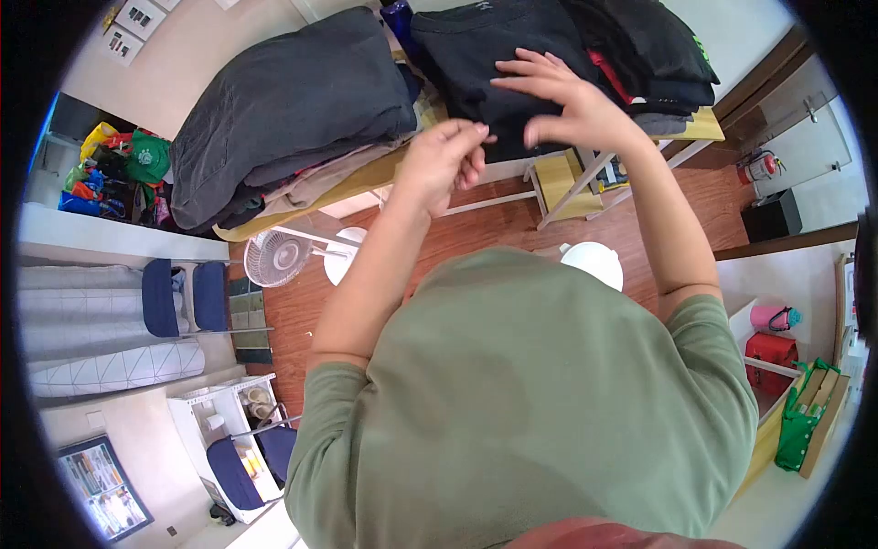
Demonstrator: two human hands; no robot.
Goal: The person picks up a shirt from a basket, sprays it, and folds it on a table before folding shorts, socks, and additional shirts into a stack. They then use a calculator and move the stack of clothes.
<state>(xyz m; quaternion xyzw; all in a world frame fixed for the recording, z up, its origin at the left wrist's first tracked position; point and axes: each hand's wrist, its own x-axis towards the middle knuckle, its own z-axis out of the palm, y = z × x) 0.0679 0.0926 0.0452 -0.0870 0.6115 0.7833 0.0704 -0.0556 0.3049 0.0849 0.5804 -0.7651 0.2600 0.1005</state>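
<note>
A black T-shirt [476,55] lies spread flat on the table, its neckline at the far side. Over its right part hovers my right hand [567,101], palm down with fingers spread and thumb apart. My left hand [444,160] is at the shirt's near left edge, fingers curled and thumb meeting the forefinger; what it pinches, if anything, I cannot tell. To the left rises a big stack of dark folded clothes [293,101]. More folded black garments [640,46] are piled at the right, with a strip of red [611,78] showing.
The wooden table edge [320,197] runs before me, with a lower shelf [562,188] under it. On the floor stand a white fan [277,256] and a white round-topped object [594,263]. Colourful bags [146,156] sit far left; a fire extinguisher [759,166] is at right.
</note>
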